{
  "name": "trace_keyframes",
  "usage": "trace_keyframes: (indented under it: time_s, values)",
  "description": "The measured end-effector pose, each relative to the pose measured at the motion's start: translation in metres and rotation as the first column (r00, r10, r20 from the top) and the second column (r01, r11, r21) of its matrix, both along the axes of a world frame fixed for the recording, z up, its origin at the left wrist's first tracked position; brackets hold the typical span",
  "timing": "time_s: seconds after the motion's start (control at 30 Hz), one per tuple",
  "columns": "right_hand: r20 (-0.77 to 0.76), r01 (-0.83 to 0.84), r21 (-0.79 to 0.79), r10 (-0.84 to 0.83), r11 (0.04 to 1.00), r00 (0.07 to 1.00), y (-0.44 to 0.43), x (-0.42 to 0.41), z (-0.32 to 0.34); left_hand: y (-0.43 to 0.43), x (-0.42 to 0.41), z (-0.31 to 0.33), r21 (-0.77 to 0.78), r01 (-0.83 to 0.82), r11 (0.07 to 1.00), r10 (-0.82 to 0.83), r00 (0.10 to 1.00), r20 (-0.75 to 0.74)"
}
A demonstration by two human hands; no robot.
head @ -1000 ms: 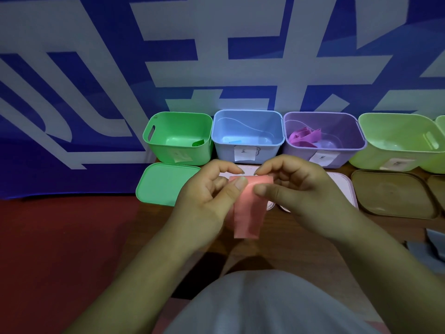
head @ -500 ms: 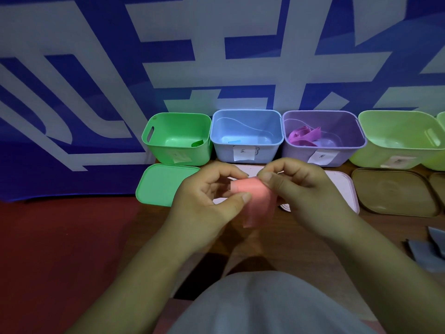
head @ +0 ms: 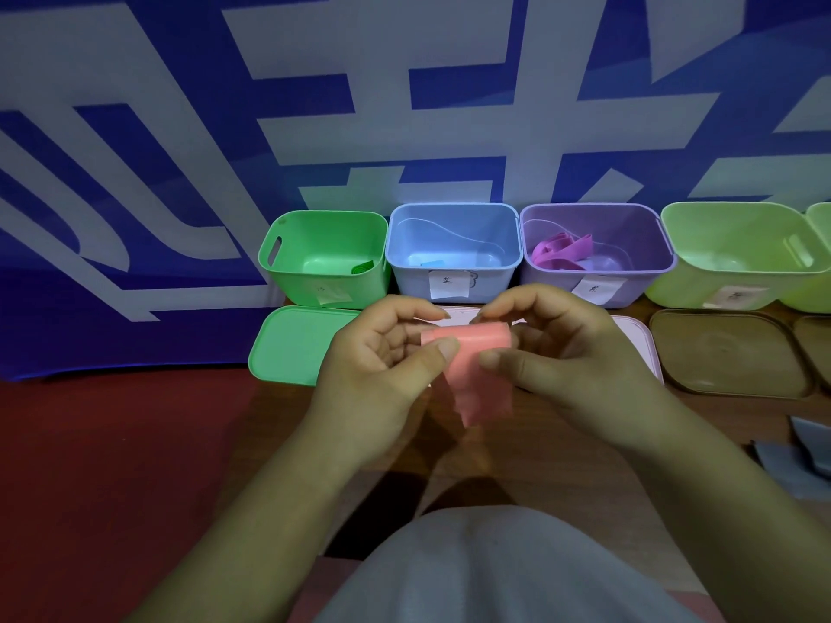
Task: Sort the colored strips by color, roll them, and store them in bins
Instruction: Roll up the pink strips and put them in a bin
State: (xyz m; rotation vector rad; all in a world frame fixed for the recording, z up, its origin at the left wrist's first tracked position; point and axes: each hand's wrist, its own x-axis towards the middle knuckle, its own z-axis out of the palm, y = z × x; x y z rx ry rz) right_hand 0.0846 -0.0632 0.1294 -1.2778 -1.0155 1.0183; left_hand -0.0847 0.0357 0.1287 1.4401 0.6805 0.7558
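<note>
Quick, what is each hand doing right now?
Left hand: pinching the rolled top of the pink strip with thumb and fingers.
Right hand: pinching the same pink strip from the other side.

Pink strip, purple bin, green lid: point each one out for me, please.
pink strip (head: 470, 339): head view, on its rolled upper end.
purple bin (head: 629, 227): head view, on its inner back wall.
green lid (head: 288, 348): head view, on its bare top face.

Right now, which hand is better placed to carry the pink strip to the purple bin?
Probably the right hand: it pinches the pink strip and lies nearest the purple bin; the left hand is farther.
</note>
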Motion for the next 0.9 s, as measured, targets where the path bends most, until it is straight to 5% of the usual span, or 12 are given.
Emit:
trace_keyframes:
  time_s: [0.63,0.9]
  values:
    - [0.033,0.163,-0.07,-0.161,0.984,0.986,-0.01,0.011,0.011,-0.014,0.014,0.002,0.135,0.052,0.989,-0.05,0.999,-0.02]
    - [0.047,0.198,-0.109,-0.194,0.974,0.98,-0.012,0.013,0.012,-0.016,0.02,0.004,0.056,0.074,0.996,-0.077,0.996,0.036]
